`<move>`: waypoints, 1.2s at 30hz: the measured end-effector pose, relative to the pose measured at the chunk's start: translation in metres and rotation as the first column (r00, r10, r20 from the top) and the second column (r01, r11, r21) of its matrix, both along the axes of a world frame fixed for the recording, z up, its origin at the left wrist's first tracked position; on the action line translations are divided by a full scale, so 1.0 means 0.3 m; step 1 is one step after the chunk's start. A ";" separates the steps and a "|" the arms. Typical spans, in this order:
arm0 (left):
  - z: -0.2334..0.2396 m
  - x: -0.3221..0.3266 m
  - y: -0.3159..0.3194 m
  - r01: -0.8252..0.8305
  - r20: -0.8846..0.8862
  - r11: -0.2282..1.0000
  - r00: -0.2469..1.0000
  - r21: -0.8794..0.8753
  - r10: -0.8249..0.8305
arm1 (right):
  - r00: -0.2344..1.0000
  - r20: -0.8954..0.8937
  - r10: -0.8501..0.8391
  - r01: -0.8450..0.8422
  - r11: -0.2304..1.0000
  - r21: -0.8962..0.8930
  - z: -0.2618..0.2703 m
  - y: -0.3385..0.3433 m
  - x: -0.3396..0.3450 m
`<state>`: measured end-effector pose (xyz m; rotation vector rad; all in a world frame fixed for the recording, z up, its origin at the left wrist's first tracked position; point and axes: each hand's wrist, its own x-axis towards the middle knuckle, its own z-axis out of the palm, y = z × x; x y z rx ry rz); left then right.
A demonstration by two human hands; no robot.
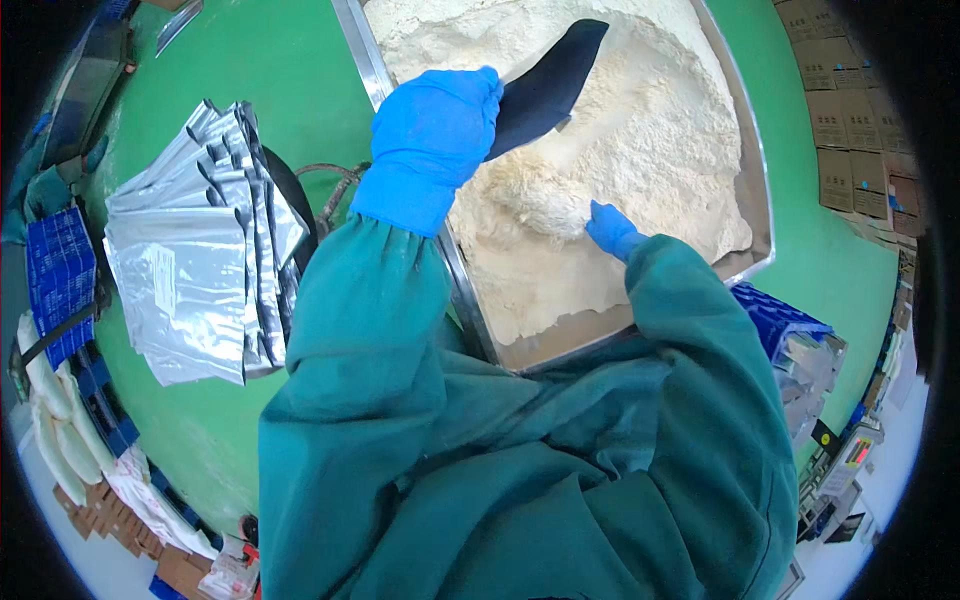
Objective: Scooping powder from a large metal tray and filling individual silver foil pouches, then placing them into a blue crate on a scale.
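My left hand [435, 139], in a blue glove, is closed on a black, curved, thin-walled thing [546, 90]. Whether that is a pouch or a scoop I cannot tell. It is held above pale, cream-coloured powder [667, 142] that fills much of a metal-rimmed bin [759, 161]. Lower down, my right hand [613, 229], also gloved in blue, is at the powder's surface with its fingers bent. A blurred heap of powder [544, 202] lies right beside its fingertips, and anything the hand grips there is hidden.
A fanned stack of silver foil pouches [187, 277] rests on a dark round support left of the bin. A blue crate [776, 319] stands at the bin's lower right. Cardboard boxes [847, 120] are stacked far right, and white sacks [64, 420] lie far left on the green floor [195, 450].
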<state>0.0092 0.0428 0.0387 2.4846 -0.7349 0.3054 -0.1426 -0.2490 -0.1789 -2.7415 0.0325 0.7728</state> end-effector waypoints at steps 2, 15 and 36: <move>0.020 -0.032 -0.030 -0.060 0.019 0.996 0.998 0.059 0.059 | 1.000 -0.019 -0.007 0.008 0.999 0.051 0.149 -0.046 -0.051; -0.177 -0.188 -0.285 0.090 -0.420 0.994 0.906 0.067 -0.053 | 0.987 0.118 0.105 -0.100 0.994 -0.046 0.948 -0.124 -0.014; -0.285 -0.026 -0.111 0.020 -0.436 0.998 0.899 -0.066 -0.047 | 0.973 0.099 0.211 -0.136 0.860 -0.492 0.496 -0.160 0.128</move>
